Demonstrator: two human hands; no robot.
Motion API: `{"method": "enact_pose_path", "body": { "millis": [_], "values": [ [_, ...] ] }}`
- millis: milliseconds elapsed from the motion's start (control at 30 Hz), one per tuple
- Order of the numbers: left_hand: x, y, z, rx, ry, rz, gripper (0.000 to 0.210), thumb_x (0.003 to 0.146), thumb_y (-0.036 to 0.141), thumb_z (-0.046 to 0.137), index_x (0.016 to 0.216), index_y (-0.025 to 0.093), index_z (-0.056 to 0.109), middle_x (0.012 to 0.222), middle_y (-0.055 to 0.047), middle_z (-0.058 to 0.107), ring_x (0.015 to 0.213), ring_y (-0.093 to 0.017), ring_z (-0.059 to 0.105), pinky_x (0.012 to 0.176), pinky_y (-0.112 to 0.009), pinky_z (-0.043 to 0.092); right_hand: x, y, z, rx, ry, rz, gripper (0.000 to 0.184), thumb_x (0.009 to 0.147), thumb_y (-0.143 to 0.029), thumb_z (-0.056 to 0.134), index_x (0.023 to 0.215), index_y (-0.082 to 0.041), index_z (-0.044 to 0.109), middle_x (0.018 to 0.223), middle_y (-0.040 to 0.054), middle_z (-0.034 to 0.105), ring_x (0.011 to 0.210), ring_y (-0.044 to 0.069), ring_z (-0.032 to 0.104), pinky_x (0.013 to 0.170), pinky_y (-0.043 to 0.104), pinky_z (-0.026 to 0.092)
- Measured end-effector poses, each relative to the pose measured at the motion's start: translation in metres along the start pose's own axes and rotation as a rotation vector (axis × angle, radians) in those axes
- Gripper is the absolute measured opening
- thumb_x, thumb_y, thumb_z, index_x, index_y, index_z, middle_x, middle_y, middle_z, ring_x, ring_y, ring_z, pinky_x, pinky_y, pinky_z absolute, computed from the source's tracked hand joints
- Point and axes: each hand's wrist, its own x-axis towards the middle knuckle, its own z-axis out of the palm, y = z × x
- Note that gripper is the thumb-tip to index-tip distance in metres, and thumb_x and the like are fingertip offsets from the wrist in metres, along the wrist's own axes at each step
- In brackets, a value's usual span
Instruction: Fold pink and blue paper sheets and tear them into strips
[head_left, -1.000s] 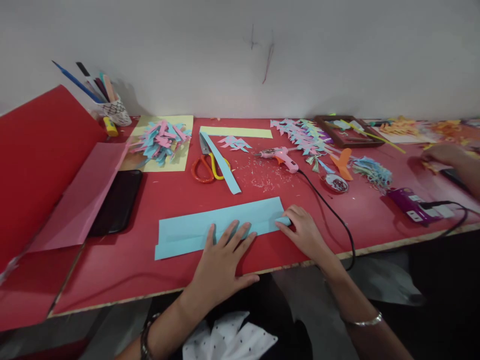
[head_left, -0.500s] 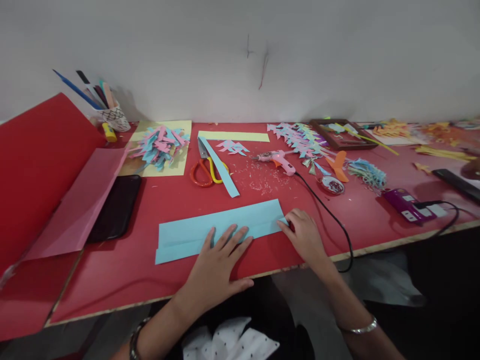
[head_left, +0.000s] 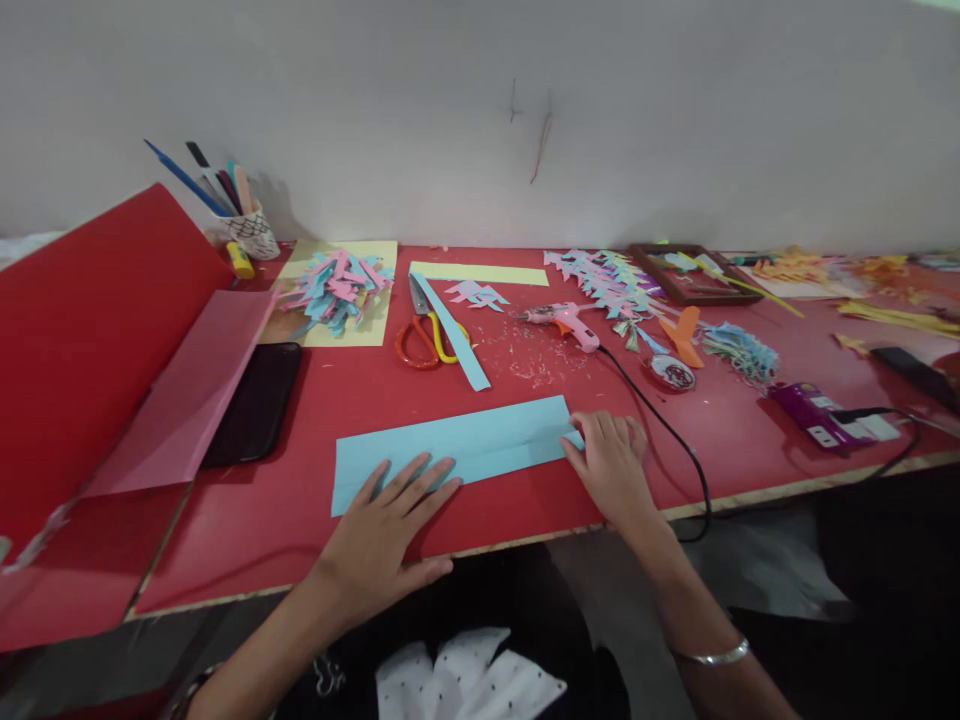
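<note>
A long light-blue paper strip (head_left: 480, 435) lies on the red table (head_left: 360, 390) near its front edge, with a crease or folded layer running lengthwise along its lower side. My left hand (head_left: 379, 530) rests on the strip's left part, fingers spread flat. At the strip's right end my right hand (head_left: 611, 465) pinches the corner between thumb and fingers. Beyond the strip lie scissors (head_left: 420, 345) with red and yellow handles, partly under a narrow blue paper strip (head_left: 457, 335).
A pink glue gun (head_left: 566, 320) trails its black cord (head_left: 667, 430) past my right hand. Cut paper pieces (head_left: 341, 290) are heaped at the back left, near a black phone (head_left: 255, 405) and a red folder (head_left: 97, 350). A purple power strip (head_left: 810, 415) stands at right.
My left hand has slid left along the blue paper strip, fingers still spread. My right hand keeps its hold on the right end. The view has shifted slightly left.
</note>
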Motion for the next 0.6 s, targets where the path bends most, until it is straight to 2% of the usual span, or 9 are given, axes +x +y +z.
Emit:
{"method": "enact_pose_path", "body": {
  "millis": [100, 200, 267, 433, 600],
  "values": [
    [-0.001, -0.001, -0.002, -0.008, 0.024, 0.005, 0.058, 0.078, 0.058, 0.032, 0.129, 0.028, 0.031, 0.133, 0.0, 0.041, 0.122, -0.02, 0.032, 0.1, -0.038, 0.021, 0.0, -0.026, -0.007, 0.014, 0.005, -0.059, 0.021, 0.082, -0.015, 0.037, 0.097, -0.019, 0.051, 0.096, 0.0101, 0.057, 0.089, 0.022, 0.047, 0.091, 0.045, 0.017],
    [0.002, 0.001, -0.007, -0.03, 0.054, 0.007, 0.051, 0.08, 0.054, 0.034, 0.124, 0.028, 0.039, 0.129, 0.0, 0.046, 0.117, -0.019, 0.038, 0.096, -0.037, 0.029, 0.003, -0.052, -0.009, 0.195, -0.127, -0.222, 0.02, 0.083, -0.018, 0.039, 0.097, -0.021, 0.053, 0.098, 0.0074, 0.057, 0.092, 0.019, 0.048, 0.092, 0.041, 0.016],
    [0.008, 0.004, -0.01, -0.043, 0.072, -0.033, 0.042, 0.082, 0.046, 0.037, 0.119, 0.027, 0.045, 0.123, 0.0, 0.051, 0.11, -0.019, 0.044, 0.089, -0.036, 0.036, 0.006, -0.063, -0.008, 0.271, -0.209, -0.267, 0.016, 0.082, -0.022, 0.042, 0.093, -0.021, 0.054, 0.094, 0.0053, 0.058, 0.089, 0.019, 0.049, 0.091, 0.04, 0.017],
    [0.027, 0.008, -0.01, -0.031, 0.113, -0.254, 0.027, 0.082, 0.028, 0.044, 0.106, 0.017, 0.051, 0.098, -0.006, 0.06, 0.087, -0.02, 0.055, 0.071, -0.031, 0.045, 0.017, -0.071, -0.002, 0.282, -0.316, -0.291, 0.012, 0.081, -0.027, 0.048, 0.079, -0.018, 0.055, 0.083, 0.0028, 0.058, 0.082, 0.018, 0.049, 0.082, 0.036, 0.022],
    [0.035, 0.005, -0.007, -0.042, 0.116, -0.334, 0.013, 0.081, 0.028, 0.048, 0.08, 0.017, 0.054, 0.077, -0.003, 0.061, 0.072, -0.017, 0.058, 0.061, -0.027, 0.043, 0.018, -0.071, 0.002, 0.202, -0.288, -0.318, 0.016, 0.082, -0.028, 0.047, 0.072, -0.018, 0.054, 0.078, 0.0018, 0.056, 0.077, 0.017, 0.049, 0.081, 0.036, 0.02]
  ]
}}
